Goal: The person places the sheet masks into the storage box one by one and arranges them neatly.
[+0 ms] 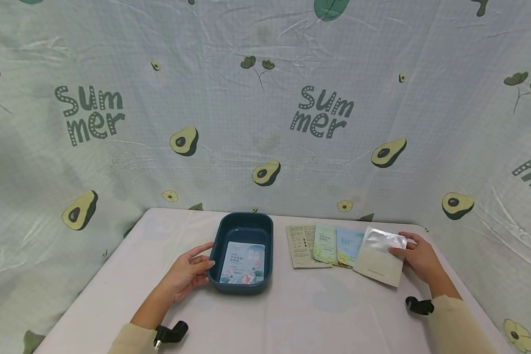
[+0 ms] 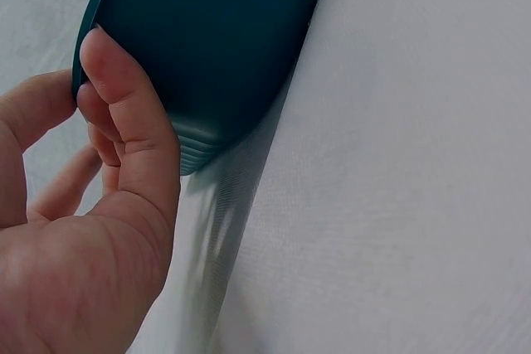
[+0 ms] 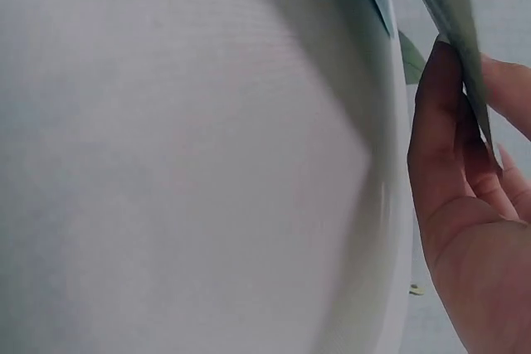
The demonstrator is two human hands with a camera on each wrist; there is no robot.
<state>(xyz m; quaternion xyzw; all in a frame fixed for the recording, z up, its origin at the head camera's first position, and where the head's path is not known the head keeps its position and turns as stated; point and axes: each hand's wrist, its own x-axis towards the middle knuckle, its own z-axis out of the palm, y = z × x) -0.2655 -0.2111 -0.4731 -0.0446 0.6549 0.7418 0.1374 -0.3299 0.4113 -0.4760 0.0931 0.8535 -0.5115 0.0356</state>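
A dark teal tray stands on the table, with a pale blue floral sachet lying flat inside it. My left hand pinches the tray's left rim between thumb and fingers; the left wrist view shows this grip close up. At the right, my right hand pinches the edge of a cream sachet with a silver top. That sachet overlaps a blue sachet, which lies beside a green sachet. Left of these is a beige sachet with printed text.
The table has a pale pink cover. Behind it and along both sides hangs a cloth printed with avocados and lettering. A dark strap with a small device sits on each wrist.
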